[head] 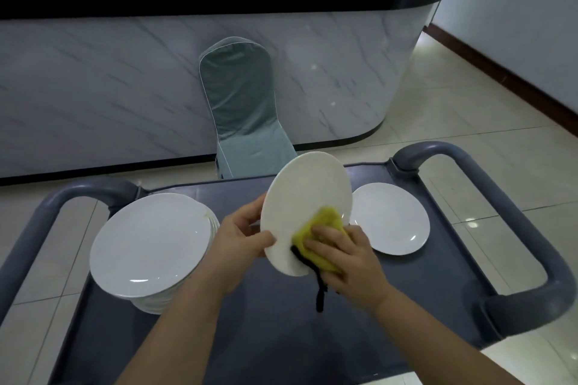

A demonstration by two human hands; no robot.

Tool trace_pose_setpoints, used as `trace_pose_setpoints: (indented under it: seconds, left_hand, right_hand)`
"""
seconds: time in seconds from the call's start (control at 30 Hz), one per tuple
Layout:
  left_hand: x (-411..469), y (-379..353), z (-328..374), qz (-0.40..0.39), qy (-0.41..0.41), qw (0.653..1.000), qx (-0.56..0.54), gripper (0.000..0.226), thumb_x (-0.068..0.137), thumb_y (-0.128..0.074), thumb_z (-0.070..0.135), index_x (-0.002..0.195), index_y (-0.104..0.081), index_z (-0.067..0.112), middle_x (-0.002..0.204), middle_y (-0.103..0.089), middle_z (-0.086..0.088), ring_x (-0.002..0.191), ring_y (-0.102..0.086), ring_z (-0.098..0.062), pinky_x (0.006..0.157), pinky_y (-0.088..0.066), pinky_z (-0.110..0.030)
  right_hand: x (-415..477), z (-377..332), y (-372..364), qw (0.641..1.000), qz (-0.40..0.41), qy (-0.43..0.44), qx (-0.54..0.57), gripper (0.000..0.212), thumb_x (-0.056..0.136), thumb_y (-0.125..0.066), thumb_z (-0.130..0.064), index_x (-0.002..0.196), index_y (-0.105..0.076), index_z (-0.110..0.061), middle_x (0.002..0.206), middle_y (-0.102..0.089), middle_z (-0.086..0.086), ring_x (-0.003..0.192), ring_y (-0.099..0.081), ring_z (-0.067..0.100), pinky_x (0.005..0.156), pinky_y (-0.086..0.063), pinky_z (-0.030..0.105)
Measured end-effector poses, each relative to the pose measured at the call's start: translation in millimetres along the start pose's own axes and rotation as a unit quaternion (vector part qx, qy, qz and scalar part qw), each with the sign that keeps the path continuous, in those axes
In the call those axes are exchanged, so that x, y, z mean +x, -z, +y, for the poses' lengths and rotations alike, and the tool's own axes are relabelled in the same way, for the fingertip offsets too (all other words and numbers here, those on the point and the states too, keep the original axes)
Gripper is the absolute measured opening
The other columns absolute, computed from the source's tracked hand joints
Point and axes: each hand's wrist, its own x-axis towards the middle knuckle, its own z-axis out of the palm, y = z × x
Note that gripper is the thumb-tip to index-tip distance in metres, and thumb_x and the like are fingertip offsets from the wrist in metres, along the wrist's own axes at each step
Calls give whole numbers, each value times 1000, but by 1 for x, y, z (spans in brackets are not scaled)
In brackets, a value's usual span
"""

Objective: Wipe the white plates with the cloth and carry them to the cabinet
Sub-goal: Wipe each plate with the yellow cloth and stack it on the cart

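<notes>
A white plate [308,194] is held tilted on edge above the grey cart top [250,331]. My left hand [240,244] grips its left rim, thumb on the front face. My right hand [347,262] presses a yellow cloth [322,231] with a dark trailing edge against the plate's lower right face, fingers curled over the cloth. A stack of several white plates [150,247] stands on the cart's left side. A single white plate [391,217] lies flat on the right side.
The cart has thick grey loop handles at left [40,222] and right [513,228]. A chair with a grey-green cover [240,109] stands beyond the cart against a marble-fronted counter [125,78] with a black top. Tiled floor lies around the cart.
</notes>
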Motion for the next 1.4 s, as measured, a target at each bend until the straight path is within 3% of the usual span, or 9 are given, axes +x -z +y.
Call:
trace_pose_setpoints:
  seconds: [0.17,0.3,0.47,0.57,0.67,0.83,1.03,1.2,1.4]
  left_hand:
    - [4,-4,2,161,-19,985,62,26,98,-54,16,115,-68,30,100,-74,9,90,-68,-7,62,-52,-17]
    - [18,-21,8,224,-55,943,239,8,97,-55,31,92,-60,27,83,-66,10,80,-61,-13,64,-46,-27]
    - [18,-31,18,192,-144,895,375,23,95,-56,34,76,-42,32,66,-55,14,68,-54,0,54,-35,-23]
    - [7,-23,20,228,-152,882,384,26,93,-57,40,74,-42,33,77,-60,18,73,-55,0,51,-34,-16]
    - [2,-18,27,254,-213,861,386,26,91,-59,42,73,-41,34,74,-60,15,66,-55,-7,50,-35,-15]
    - [10,-23,34,200,-233,818,486,25,90,-65,32,78,-49,18,58,-54,5,51,-48,-20,46,-35,-32]
    - [8,-9,33,249,-210,850,414,25,90,-62,38,75,-43,30,57,-54,6,60,-52,-11,48,-36,-24]
    - [16,-22,34,193,-272,765,551,27,88,-70,26,75,-51,12,50,-50,-2,45,-47,-27,41,-40,-36]
    - [20,-10,33,269,-208,877,341,29,91,-62,41,71,-43,34,65,-56,8,58,-50,-8,48,-36,-19]
  right_hand:
    - [6,39,34,970,57,-234,19,41,84,-59,-13,124,-64,-16,132,-58,-2,107,-53,34,97,-36,29]
    - [74,18,55,970,126,-177,107,41,89,-62,-26,130,-60,-18,135,-54,-2,121,-45,12,106,-33,30]
    - [102,-8,42,996,11,-88,-2,55,81,-63,-56,129,-60,-29,124,-59,-9,100,-45,20,90,-36,35]
    - [84,20,45,980,7,-194,45,47,77,-74,-50,118,-61,-32,101,-53,-25,103,-39,17,88,-37,36]
    - [78,31,43,962,-6,-255,95,40,79,-74,-47,112,-60,-29,95,-52,-17,103,-45,14,82,-41,33]
    - [111,-7,34,997,9,-69,44,42,83,-63,-56,115,-58,-28,100,-62,-6,90,-52,13,77,-40,27]
    - [81,23,42,963,-86,-241,82,35,82,-67,-53,111,-54,-38,98,-57,-19,95,-55,11,74,-41,29]
    - [106,-5,29,994,-8,-100,50,35,80,-74,-44,103,-63,-20,91,-64,-2,81,-58,19,68,-46,32]
    - [101,23,48,950,-43,-270,153,35,79,-71,-52,105,-54,-36,94,-57,-18,89,-53,7,72,-40,26]
